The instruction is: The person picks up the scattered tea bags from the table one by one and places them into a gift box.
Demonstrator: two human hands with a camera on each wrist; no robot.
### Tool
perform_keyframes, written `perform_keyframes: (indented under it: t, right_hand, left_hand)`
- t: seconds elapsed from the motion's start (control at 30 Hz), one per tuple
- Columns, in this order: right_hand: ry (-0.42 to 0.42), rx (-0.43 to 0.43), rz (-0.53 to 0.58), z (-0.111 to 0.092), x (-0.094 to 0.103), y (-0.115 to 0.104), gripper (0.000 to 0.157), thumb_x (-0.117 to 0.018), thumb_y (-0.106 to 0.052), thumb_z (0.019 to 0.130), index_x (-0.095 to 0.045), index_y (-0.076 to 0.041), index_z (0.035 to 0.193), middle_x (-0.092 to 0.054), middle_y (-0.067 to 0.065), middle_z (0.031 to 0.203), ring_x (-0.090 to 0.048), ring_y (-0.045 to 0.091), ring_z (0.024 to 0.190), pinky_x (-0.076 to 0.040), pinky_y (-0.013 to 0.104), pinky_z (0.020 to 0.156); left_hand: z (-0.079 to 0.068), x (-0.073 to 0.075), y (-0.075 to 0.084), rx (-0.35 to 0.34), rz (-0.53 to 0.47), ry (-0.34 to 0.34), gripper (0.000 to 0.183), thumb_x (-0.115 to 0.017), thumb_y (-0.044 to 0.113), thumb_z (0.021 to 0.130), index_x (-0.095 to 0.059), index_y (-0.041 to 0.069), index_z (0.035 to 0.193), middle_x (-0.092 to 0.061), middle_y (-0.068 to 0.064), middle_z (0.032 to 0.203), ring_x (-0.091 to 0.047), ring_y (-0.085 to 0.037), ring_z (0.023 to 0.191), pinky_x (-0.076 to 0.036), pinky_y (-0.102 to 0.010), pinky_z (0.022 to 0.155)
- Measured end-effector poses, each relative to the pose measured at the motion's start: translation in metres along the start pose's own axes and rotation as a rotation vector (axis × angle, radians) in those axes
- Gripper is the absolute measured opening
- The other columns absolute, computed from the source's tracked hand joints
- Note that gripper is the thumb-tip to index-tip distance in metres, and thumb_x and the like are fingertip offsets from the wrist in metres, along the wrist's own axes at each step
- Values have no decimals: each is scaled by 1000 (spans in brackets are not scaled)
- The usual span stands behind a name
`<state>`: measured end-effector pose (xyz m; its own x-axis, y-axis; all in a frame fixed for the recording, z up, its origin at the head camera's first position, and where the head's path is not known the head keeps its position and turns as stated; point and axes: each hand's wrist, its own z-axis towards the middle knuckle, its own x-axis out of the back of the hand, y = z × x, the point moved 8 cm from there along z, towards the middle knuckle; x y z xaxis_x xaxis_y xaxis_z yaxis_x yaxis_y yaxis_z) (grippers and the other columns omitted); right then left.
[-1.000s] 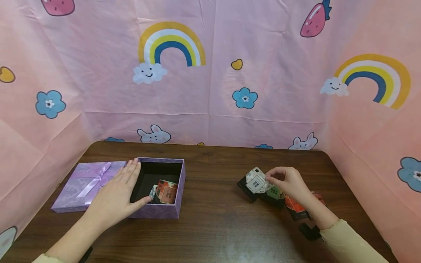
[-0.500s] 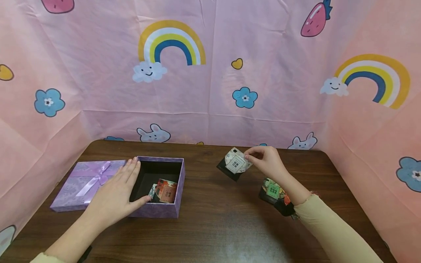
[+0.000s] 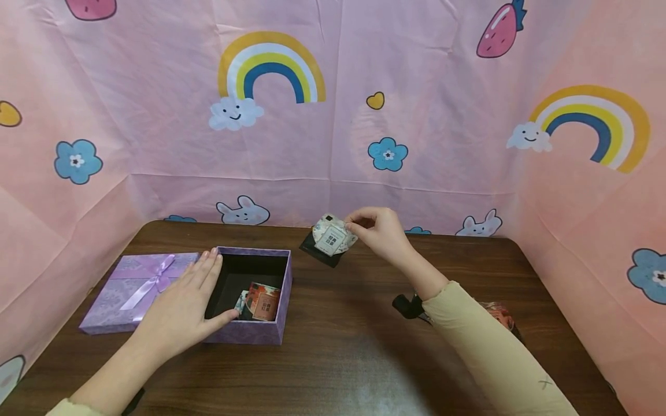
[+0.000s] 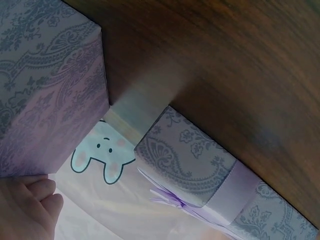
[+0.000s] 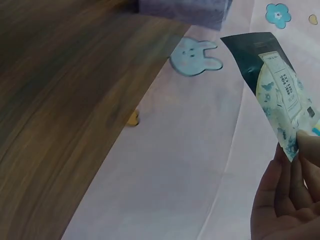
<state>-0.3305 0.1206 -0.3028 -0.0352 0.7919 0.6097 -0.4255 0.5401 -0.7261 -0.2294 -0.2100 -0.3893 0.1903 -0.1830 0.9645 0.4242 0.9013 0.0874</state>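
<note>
My right hand (image 3: 382, 234) pinches one corner of a small flat tea sachet (image 3: 330, 238), black with a white patterned front and a printed label. The sachet is held up above the table, to the right of the purple gift box (image 3: 287, 297). In the right wrist view the thumb and fingers grip the tip of the sachet (image 5: 280, 90). My left hand (image 3: 179, 306) rests against the box's left wall, its fingers straight along the rim and its thumb at the front edge. Inside the box lie a red-orange sachet (image 3: 263, 301) and part of a pale one (image 3: 241, 303).
The purple lid (image 3: 135, 294) with its ribbon bow lies left of the box. Further sachets (image 3: 499, 315) lie on the right of the brown table (image 3: 333, 358), mostly hidden by the right sleeve. A pink printed cloth (image 3: 333, 144) stands behind and at both sides.
My right hand has carried the white-fronted sachet leftward and up from the other sachets at the right, toward the box. The left hand stays on the box.
</note>
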Motion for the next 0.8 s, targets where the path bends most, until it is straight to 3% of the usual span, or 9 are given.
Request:
perform_keyframes:
  t: [0.17,0.4,0.8]
  right_hand:
    - [-12,34,64,13,-19,-19,9,-75,-6,97,-83,-2,102,-82,16,102,-74,24,84,-55,22,67]
    - [-32,77,120,26,-46,-44,8,-77,-5,96,-82,-1,100,-82,15,101,-72,19,81,-53,17,67]
    - [-164,142,133,25,-94,-68,10,-75,-6,98,-82,-1,103,-81,14,104,-73,21,92,-54,12,75]
  left_hand:
    - [0,-1,0,2,2,-10,108,-65,65,96,-25,-7,165,-26,-28,173,-29,-45,161,5,-30,136]
    - [3,0,-1,11,3,-39,109,-65,67,95,-25,-8,165,-24,-28,173,-29,-46,160,-18,-50,137]
    - [3,-1,-2,24,-3,-56,111,-65,68,95,-24,-7,165,-23,-29,173,-30,-47,159,-29,-59,131]
